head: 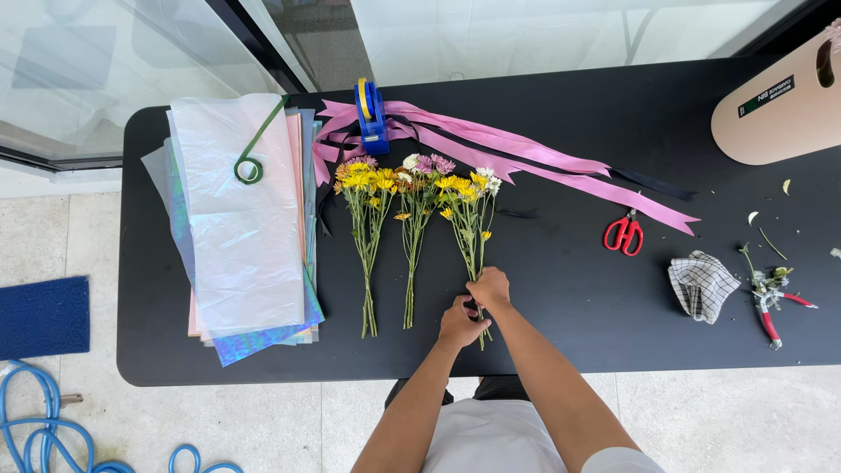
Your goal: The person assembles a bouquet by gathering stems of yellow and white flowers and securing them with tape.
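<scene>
Figure: Black table (613,333) from overhead. At 6 o'clock my left hand (459,323) and right hand (490,288) both close around the lower stems of the rightmost flower bunch (469,219); I judge a grip low on the stems, blooms level, works best. Two more bunches (390,219) lie toward 9 o'clock. At 2 o'clock, a tan rounded box (775,114) carries a dark rectangular label (766,95).

Head cam, straight down over table (613,131).
</scene>
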